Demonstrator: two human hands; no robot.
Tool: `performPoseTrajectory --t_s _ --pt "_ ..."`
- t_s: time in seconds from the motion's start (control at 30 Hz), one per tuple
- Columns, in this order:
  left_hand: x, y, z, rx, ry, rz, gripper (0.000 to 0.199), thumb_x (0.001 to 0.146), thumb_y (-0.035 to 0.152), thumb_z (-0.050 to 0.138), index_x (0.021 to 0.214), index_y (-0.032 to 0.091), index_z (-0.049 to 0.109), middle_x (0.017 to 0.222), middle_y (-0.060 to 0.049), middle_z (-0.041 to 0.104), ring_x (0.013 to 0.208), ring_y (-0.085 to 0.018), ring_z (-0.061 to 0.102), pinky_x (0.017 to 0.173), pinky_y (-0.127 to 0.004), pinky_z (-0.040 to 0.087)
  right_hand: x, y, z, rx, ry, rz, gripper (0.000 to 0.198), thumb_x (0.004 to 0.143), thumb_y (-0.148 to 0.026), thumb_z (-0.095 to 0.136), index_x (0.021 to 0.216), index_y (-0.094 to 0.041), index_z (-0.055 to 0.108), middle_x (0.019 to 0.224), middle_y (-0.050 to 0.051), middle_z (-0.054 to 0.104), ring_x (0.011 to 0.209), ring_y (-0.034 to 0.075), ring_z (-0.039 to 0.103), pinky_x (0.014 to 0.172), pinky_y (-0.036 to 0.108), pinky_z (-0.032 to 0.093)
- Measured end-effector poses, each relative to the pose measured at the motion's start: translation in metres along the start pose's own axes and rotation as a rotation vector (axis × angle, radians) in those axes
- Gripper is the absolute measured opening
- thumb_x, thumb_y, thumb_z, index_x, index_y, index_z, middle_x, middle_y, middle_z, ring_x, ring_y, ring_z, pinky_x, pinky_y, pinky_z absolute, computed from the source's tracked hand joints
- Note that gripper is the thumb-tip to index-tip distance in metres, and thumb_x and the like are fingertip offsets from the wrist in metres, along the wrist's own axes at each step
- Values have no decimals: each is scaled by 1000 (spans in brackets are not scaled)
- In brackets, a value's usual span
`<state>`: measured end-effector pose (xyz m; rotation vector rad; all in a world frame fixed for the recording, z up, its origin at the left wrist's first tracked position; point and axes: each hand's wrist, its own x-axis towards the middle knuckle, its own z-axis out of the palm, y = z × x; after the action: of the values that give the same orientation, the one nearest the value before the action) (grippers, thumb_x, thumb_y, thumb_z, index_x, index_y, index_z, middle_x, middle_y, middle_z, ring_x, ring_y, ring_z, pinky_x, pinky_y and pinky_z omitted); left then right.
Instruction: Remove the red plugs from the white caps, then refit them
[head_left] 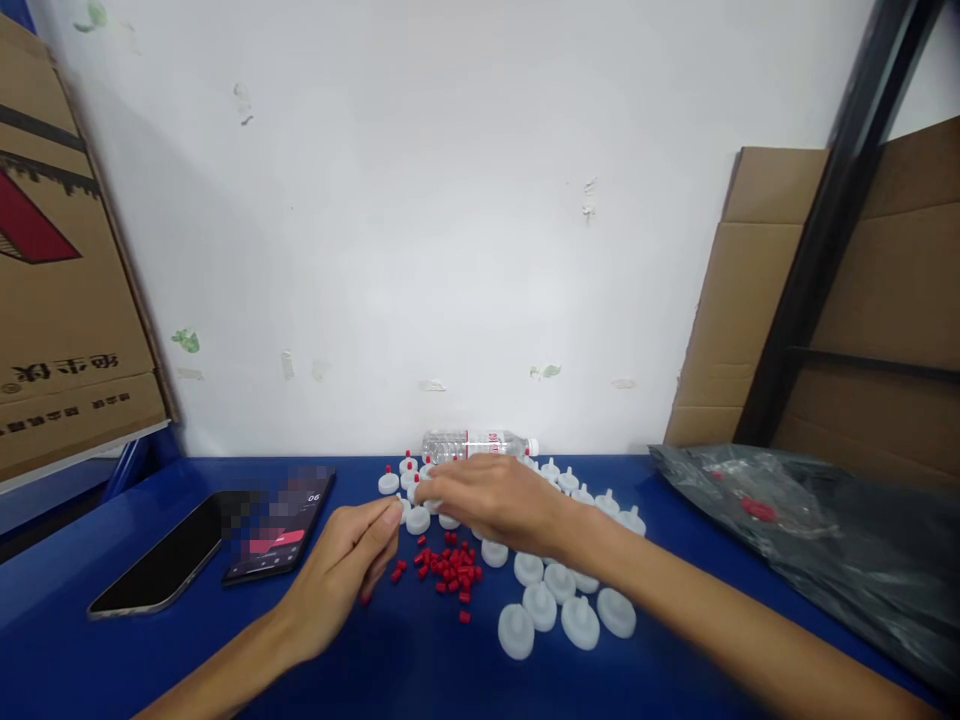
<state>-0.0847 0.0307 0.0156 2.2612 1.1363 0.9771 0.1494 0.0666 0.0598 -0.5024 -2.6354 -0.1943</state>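
My left hand (345, 560) is closed at the left of a pile of small red caps (450, 570), thumb pressed against the fingers. What lies inside it is hidden; a bit of red shows just under its lower fingers. My right hand (495, 500) reaches over a group of white nozzle lids, fingers bent and held together, their tips beside a white lid with a red tip (417, 488). Its grip is hidden from view. Around it stand white lids with red tips (388, 481). Nearer me and to the right are bare white lids (540, 606).
A clear plastic bottle (450, 444) lies along the wall. Two phones, one dark (172, 555) and one lit (289, 530), rest on the blue table (420, 670) at left. A grey plastic bag (795, 560) covers the right side. Cardboard boxes (67, 270) flank the table.
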Motion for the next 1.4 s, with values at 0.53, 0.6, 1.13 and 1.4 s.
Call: performPoseTrajectory --t_s 0.53,0.6,1.13,1.4 --pt "1 -1 4 595 -264 107 16 98 25 43 88 23 55 93 -4 60 91 -24 55 68 -34 37 -16 43 19 24 -113 235 52 109 -42 33 68 -19 55 68 1 60 65 15 55 74 30 40" --pt "1 -2 4 606 -262 103 15 98 24 44 88 23 56 93 -4 60 90 -24 55 68 -34 38 -17 43 18 -4 -128 232 53 109 -41 31 68 -18 55 68 1 61 65 15 56 74 29 40" --pt "3 -5 2 652 -236 90 15 99 31 51 89 22 58 92 -4 62 86 -24 58 66 -33 36 -18 45 7 -288 -240 387 55 106 -47 37 73 -17 69 65 7 67 68 22 63 78 37 37" --pt "6 -9 -2 566 7 215 26 102 23 40 83 20 58 80 -3 60 77 -21 56 66 -32 37 -15 38 7 -250 -190 392 42 104 -46 46 90 -18 74 76 7 74 75 21 67 77 35 40"
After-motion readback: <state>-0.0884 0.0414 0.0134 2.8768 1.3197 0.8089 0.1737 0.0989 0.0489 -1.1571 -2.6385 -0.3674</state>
